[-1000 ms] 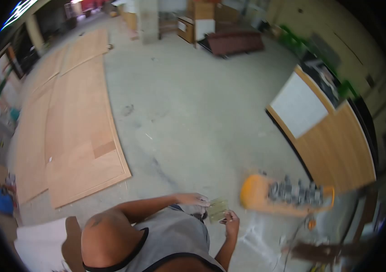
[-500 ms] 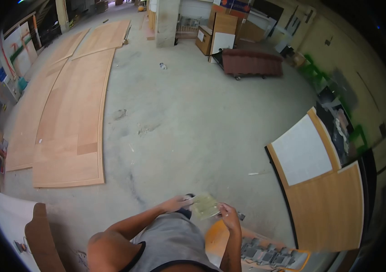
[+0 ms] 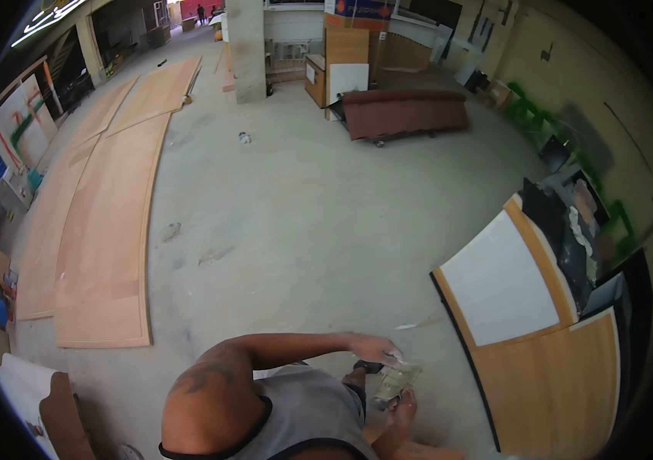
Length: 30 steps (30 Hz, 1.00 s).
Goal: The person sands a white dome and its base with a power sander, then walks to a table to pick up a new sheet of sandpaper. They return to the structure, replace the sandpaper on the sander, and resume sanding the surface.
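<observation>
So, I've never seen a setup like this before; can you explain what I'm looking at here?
There is no machine here: a person works with two bare hands. The picture comes from a camera worn on that person's head, looking forward and down, so their own shoulder and grey top show at the bottom.

The left hand and right hand hold a pale green piece between them; it is too small to tell what it is.

Beyond is a bare floor. Large wooden panels lie on it at left, a wood-faced unit stands at right, and a long maroon object is farther back.
</observation>
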Available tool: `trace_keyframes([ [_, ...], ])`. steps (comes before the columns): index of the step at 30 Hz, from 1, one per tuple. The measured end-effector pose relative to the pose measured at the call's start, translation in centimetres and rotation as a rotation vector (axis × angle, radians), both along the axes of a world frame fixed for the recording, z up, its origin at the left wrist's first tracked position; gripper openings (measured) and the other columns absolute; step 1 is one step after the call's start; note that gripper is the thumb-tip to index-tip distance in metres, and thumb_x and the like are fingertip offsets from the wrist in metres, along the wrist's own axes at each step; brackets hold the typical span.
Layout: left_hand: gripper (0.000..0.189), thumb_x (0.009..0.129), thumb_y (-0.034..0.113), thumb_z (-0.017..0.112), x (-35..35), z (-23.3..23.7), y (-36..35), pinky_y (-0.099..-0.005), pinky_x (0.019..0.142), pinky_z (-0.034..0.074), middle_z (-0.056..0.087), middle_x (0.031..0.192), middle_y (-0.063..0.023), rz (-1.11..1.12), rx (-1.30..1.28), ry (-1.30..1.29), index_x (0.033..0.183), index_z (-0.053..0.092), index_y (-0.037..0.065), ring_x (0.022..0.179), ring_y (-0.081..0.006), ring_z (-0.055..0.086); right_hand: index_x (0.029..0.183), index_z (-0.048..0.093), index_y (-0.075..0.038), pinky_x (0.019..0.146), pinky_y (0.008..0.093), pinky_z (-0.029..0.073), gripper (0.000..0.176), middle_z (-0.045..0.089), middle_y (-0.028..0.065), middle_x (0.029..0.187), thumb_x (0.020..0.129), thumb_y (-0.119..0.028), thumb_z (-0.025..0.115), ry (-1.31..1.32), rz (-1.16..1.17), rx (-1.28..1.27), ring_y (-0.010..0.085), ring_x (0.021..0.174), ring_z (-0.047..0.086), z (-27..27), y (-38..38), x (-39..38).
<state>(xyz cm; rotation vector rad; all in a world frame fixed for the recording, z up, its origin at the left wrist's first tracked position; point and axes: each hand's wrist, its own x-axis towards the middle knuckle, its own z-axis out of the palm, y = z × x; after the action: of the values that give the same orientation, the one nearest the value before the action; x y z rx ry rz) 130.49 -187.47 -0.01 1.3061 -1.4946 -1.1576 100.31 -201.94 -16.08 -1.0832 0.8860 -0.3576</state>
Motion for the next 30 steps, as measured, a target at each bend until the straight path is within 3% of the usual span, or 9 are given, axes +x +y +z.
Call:
trace_keyframes([
  [3,0.047,0.112,0.042,0.054,1.6,-1.5,-7.0,-0.0374,0.088,0.053,0.069,0.094,-0.0090,0.143,0.105,0.188,0.111,0.069,-0.003,0.092,-0.0170,0.065,0.120,0.067,-0.002,0.048,0.0243,0.043,0.024,0.063,0.0012,0.084,0.108,-0.022,0.060,-0.014,-0.129,0.174,0.0094,0.059,0.054,5.7,-6.7,6.2],
  [6,0.048,0.112,0.046,0.055,2.9,-2.2,-13.3,-0.0347,0.089,0.053,0.069,0.093,-0.0052,0.397,0.222,0.271,0.109,0.071,0.001,0.093,-0.0134,0.065,0.106,0.064,-0.005,0.049,0.0248,0.040,0.012,0.054,-0.0015,0.080,0.108,-0.016,0.059,0.010,-0.108,0.169,0.0092,0.055,0.047,9.9,-16.3,11.4],
  [9,0.047,0.110,0.048,0.058,4.6,-3.0,-20.1,-0.0332,0.091,0.053,0.070,0.094,-0.0024,0.472,0.182,0.503,0.109,0.071,0.003,0.095,-0.0127,0.066,0.104,0.067,-0.002,0.050,0.0249,0.041,0.017,0.057,-0.0011,0.079,0.107,-0.018,0.063,0.018,0.092,-0.107,0.0082,0.057,0.049,13.5,-27.8,15.5],
  [12,0.040,0.109,0.044,0.061,5.5,-2.3,-26.1,-0.0315,0.095,0.051,0.071,0.099,0.0017,0.380,0.029,0.513,0.110,0.072,0.005,0.097,-0.0099,0.065,0.112,0.073,0.004,0.053,0.0258,0.043,0.028,0.065,0.0010,0.083,0.104,-0.022,0.070,0.112,0.203,-0.404,0.0073,0.060,0.051,18.0,-34.5,18.3],
  [14,0.033,0.109,0.038,0.062,6.2,0.1,-29.8,-0.0296,0.093,0.049,0.069,0.098,0.0043,0.466,0.039,0.592,0.109,0.071,0.006,0.095,-0.0078,0.062,0.122,0.073,0.003,0.056,0.0253,0.044,0.032,0.070,0.0016,0.091,0.104,-0.023,0.071,0.123,0.187,-0.350,0.0079,0.064,0.054,21.2,-38.0,19.8],
  [16,0.028,0.109,0.033,0.062,7.9,-2.9,-33.3,-0.0287,0.090,0.047,0.066,0.097,0.0047,0.440,0.089,0.590,0.112,0.071,0.006,0.092,-0.0081,0.059,0.120,0.073,0.003,0.056,0.0256,0.044,0.029,0.069,0.0006,0.090,0.104,-0.021,0.070,0.047,0.177,-0.336,0.0080,0.064,0.052,21.5,-41.2,19.6],
  [23,0.029,0.109,0.030,0.061,12.9,-0.1,-47.0,-0.0298,0.088,0.049,0.066,0.100,0.0012,0.147,0.091,0.543,0.119,0.069,0.004,0.091,-0.0115,0.060,0.107,0.073,-0.001,0.056,0.0279,0.045,0.015,0.064,-0.0012,0.082,0.105,-0.014,0.067,-0.062,-0.216,-0.026,0.0095,0.060,0.054,22.2,-49.3,17.1],
  [29,0.032,0.108,0.025,0.062,18.2,-0.4,-58.9,-0.0346,0.101,0.049,0.072,0.113,-0.0101,0.181,0.075,0.683,0.128,0.063,0.001,0.109,-0.0187,0.069,0.140,0.061,-0.002,0.058,0.0258,0.047,0.037,0.068,0.0041,0.102,0.104,-0.009,0.064,-0.183,-0.686,-0.248,0.0102,0.063,0.056,28.3,-59.9,14.7],
  [30,0.029,0.108,0.024,0.061,19.1,0.9,-61.0,-0.0349,0.100,0.050,0.072,0.114,-0.0100,0.194,0.056,0.522,0.127,0.065,0.002,0.109,-0.0189,0.069,0.145,0.058,-0.002,0.060,0.0251,0.048,0.041,0.068,0.0044,0.105,0.105,-0.009,0.062,-0.162,-0.713,-0.360,0.0099,0.067,0.056,29.3,-61.9,14.8],
])
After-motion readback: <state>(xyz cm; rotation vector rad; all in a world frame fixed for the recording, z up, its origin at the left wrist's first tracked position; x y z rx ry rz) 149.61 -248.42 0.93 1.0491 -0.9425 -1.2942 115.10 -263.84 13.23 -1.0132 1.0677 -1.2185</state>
